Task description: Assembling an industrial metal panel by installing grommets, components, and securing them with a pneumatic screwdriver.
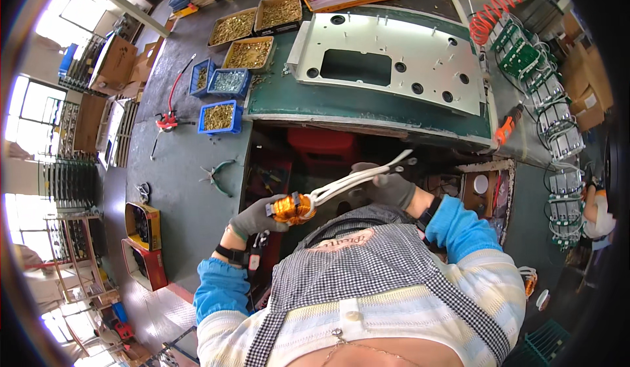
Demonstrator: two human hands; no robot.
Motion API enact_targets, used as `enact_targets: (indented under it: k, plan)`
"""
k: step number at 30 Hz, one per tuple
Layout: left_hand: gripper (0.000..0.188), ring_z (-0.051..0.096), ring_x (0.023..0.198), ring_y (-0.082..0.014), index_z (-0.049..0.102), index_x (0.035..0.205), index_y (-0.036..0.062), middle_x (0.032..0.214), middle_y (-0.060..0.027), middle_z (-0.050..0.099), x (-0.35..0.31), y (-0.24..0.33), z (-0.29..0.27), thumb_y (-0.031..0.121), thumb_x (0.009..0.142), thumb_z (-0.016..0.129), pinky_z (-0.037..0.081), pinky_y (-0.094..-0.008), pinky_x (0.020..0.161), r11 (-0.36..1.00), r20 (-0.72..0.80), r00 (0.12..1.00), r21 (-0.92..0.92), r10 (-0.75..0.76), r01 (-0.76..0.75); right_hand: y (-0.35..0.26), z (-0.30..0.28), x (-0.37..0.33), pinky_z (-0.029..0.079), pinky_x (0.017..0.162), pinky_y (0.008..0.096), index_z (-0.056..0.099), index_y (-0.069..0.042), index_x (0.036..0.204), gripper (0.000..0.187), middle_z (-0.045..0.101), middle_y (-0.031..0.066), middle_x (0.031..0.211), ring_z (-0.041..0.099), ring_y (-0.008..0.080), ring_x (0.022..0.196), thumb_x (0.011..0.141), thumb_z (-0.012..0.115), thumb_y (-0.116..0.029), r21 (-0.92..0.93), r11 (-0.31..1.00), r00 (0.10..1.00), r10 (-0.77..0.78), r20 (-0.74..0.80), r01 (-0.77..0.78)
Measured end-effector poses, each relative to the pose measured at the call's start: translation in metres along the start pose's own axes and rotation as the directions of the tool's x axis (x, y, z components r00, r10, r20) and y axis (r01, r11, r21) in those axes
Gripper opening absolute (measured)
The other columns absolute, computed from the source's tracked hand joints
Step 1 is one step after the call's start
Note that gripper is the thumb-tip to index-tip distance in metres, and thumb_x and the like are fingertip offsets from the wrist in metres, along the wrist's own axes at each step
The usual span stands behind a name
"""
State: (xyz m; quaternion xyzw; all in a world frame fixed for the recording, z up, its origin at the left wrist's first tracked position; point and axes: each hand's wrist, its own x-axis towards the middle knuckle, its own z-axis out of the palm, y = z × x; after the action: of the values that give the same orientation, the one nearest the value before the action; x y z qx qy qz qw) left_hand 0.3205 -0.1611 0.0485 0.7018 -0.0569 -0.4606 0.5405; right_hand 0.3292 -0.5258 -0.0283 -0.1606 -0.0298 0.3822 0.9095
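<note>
My left hand, in a grey glove, is closed around one side of a copper-wound coil with dark clips on it. From the coil several white cables run up and to the right. My right hand, gloved too, grips those cables, and their ends stick out past the fingers. Both hands are above the dark recess in front of my apron. Beyond them a white metal panel with a rectangular cut-out and round black grommets lies on the green bench mat.
Blue and cardboard bins of small metal parts stand at the back left. Pliers and a red-handled tool lie on the left bench. An orange power tool, a coiled red hose and wired assemblies are at right.
</note>
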Motion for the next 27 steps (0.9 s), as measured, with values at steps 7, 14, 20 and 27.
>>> enact_targets:
  k: [7, 14, 20, 27]
  plan:
    - [0.06, 0.059, 0.1, -0.0113, 0.054, 0.126, 0.0029, 0.112, -0.001, 0.063, 0.077, 0.023, 0.006, -0.001, 0.071, 0.078, 0.048, -0.0292, 0.093, 0.979, 0.149, 0.973, -0.128, 0.177, -0.158, -0.034, 0.009, -0.042, 0.053, 0.085, 0.0391, 0.057, -0.003, 0.12, 0.054, 0.063, 0.014, 0.106, 0.063, 0.0269, 0.095, 0.091, 0.059, -0.048, -0.328, 0.92, 0.877, -0.33, -0.349, 0.216]
    - [0.051, 0.066, 0.079, -0.0184, 0.056, 0.12, 0.0029, 0.096, -0.0063, 0.066, 0.105, -0.003, 0.013, 0.022, 0.078, 0.076, 0.059, -0.0334, 0.07, 0.85, -0.048, 0.999, -0.526, -0.003, -0.023, -0.079, -0.016, 0.037, 0.053, 0.079, 0.0299, 0.059, -0.008, 0.112, 0.023, 0.064, 0.0029, 0.1, 0.063, 0.0148, 0.089, 0.096, 0.057, -0.025, -0.413, 0.909, 0.88, -0.244, -0.408, 0.06]
    - [0.047, 0.065, 0.07, -0.0189, 0.056, 0.114, 0.0068, 0.087, -0.0074, 0.064, 0.151, -0.004, 0.021, 0.038, 0.083, 0.072, 0.059, -0.0325, 0.064, 0.577, -0.099, 0.995, -0.813, -0.011, -0.075, -0.096, -0.025, 0.012, 0.053, 0.084, 0.0326, 0.052, -0.005, 0.124, 0.031, 0.063, 0.0062, 0.105, 0.063, 0.0162, 0.094, 0.097, 0.054, -0.018, -0.532, 0.842, 0.899, -0.161, -0.407, -0.091]
    - [0.041, 0.058, 0.068, -0.0162, 0.054, 0.108, 0.0103, 0.081, -0.0064, 0.059, 0.277, 0.071, 0.07, 0.045, 0.089, 0.063, 0.052, -0.0293, 0.063, 0.338, 0.029, 0.985, -0.941, 0.17, -0.03, -0.136, -0.06, -0.129, 0.053, 0.08, 0.0347, 0.055, -0.004, 0.123, 0.034, 0.065, 0.0096, 0.104, 0.064, 0.0214, 0.091, 0.091, 0.061, -0.013, -0.39, 0.918, 0.654, -0.337, -0.677, 0.07]
